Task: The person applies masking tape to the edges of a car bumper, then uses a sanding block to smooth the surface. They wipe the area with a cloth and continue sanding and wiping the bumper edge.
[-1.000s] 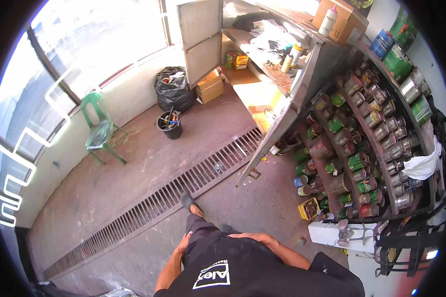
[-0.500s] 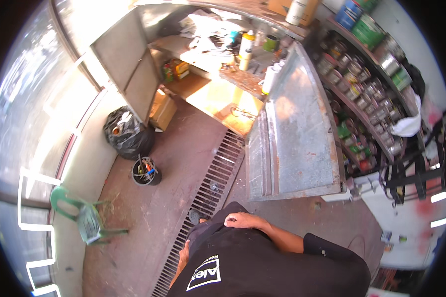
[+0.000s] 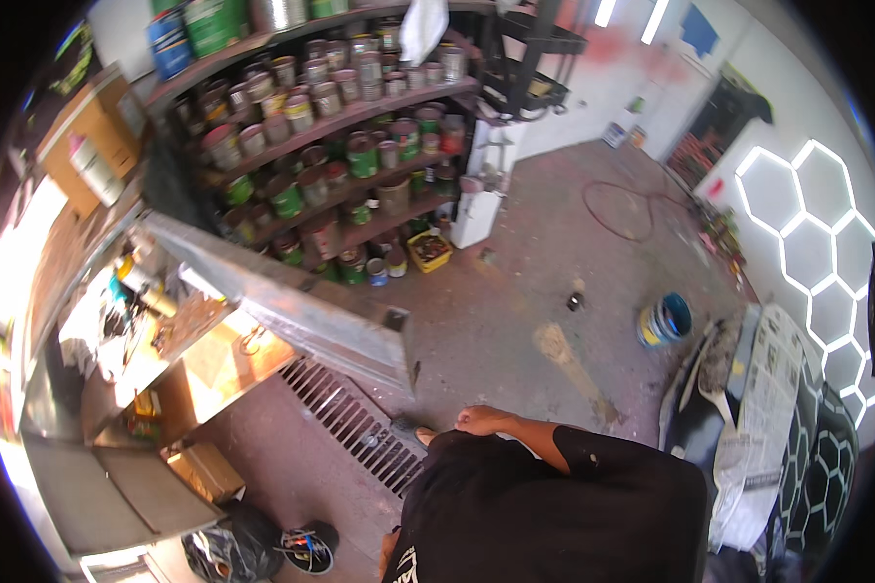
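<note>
Your widest open room is the concrete floor, from twelve to one o'clock of your body. At ten o'clock the metal cabinet door juts out, its free corner near your right hand. A blue bucket stands at one to two o'clock, and newspaper drapes a covered object at two to three.

Your right hand sits at your dark trousers, fingers seemingly curled; you cannot tell whether it grips the cloth. Your left hand is mostly hidden behind your dark shirt, so its state cannot be told. The black bin bag at nine o'clock is cut by the rim.

Since half a second ago, your view has swung right: the green chair is gone, and the blue bucket and newspaper have appeared.
</note>
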The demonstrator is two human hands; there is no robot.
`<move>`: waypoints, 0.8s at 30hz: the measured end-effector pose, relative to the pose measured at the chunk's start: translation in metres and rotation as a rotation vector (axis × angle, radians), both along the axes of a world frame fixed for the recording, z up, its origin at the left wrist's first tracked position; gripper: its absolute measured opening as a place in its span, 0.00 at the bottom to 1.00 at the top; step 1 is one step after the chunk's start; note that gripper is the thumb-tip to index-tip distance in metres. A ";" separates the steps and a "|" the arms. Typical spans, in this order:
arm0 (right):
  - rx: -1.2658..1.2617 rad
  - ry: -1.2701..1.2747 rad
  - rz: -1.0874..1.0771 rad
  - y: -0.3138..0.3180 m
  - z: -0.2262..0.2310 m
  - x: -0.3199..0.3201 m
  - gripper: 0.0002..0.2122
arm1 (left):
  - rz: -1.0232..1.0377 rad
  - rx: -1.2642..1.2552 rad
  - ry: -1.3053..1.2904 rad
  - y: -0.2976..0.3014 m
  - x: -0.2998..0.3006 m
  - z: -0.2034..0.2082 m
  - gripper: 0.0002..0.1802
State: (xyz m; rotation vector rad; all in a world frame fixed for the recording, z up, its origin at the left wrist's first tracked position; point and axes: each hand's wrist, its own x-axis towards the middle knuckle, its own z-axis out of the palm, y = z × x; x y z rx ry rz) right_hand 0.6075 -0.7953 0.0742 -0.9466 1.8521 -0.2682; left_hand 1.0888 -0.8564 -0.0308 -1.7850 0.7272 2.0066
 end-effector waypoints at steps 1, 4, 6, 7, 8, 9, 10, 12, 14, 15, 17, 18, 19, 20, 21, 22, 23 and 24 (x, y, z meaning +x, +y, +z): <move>-0.012 0.013 -0.079 0.027 0.002 -0.005 0.24 | -0.078 0.013 -0.016 -0.014 -0.003 0.000 0.41; 0.059 0.034 -0.225 0.110 0.003 -0.025 0.24 | -0.426 -0.058 -0.068 -0.061 -0.037 0.013 0.40; 0.113 0.002 -0.180 0.173 -0.044 -0.037 0.27 | -0.734 -0.180 -0.095 -0.087 -0.082 0.032 0.40; 0.065 -0.015 -0.131 0.200 -0.072 -0.043 0.29 | -0.784 -0.176 -0.075 -0.095 -0.106 0.033 0.38; 0.006 -0.059 -0.072 0.202 -0.072 -0.040 0.31 | -0.764 -0.168 -0.049 -0.100 -0.116 0.039 0.39; 0.085 -0.235 -0.264 0.210 -0.067 -0.044 0.33 | -0.743 -0.160 -0.022 -0.097 -0.127 0.046 0.41; 0.154 -0.419 -0.462 0.189 -0.024 -0.042 0.35 | -0.700 -0.158 -0.018 -0.094 -0.127 0.058 0.42; 0.230 -0.532 -0.613 0.199 0.012 -0.061 0.39 | -0.746 -0.139 -0.036 -0.059 -0.174 0.067 0.42; 0.206 -0.528 -0.431 0.218 -0.018 -0.098 0.42 | -0.799 -0.113 0.030 -0.022 -0.216 0.060 0.39; 0.274 -0.499 -0.214 0.225 -0.025 -0.123 0.35 | -0.825 -0.098 0.070 -0.002 -0.236 0.055 0.38; 0.046 -0.262 0.134 0.249 -0.038 -0.161 0.30 | -0.901 -0.099 0.142 0.028 -0.282 0.047 0.36; -0.064 -0.144 0.303 0.263 -0.043 -0.181 0.28 | -0.957 -0.109 0.186 0.037 -0.311 0.040 0.35; -0.034 -0.140 0.359 0.275 -0.045 -0.201 0.26 | -1.020 -0.129 0.226 0.044 -0.336 0.037 0.34; -0.057 -0.153 0.326 0.293 -0.046 -0.218 0.26 | -1.101 -0.146 0.280 0.050 -0.365 0.034 0.33; -0.075 -0.160 0.281 0.316 -0.054 -0.235 0.27 | -1.191 -0.166 0.348 0.059 -0.401 0.030 0.32; -0.102 -0.157 0.243 0.331 -0.058 -0.259 0.29 | -1.288 -0.198 0.427 0.064 -0.440 0.030 0.31; 0.038 -0.318 -0.157 0.315 -0.007 -0.269 0.32 | -1.375 -0.241 0.477 0.060 -0.470 0.037 0.30; 0.007 -0.362 -0.280 0.321 -0.001 -0.279 0.34 | -1.464 -0.286 0.530 0.058 -0.503 0.042 0.29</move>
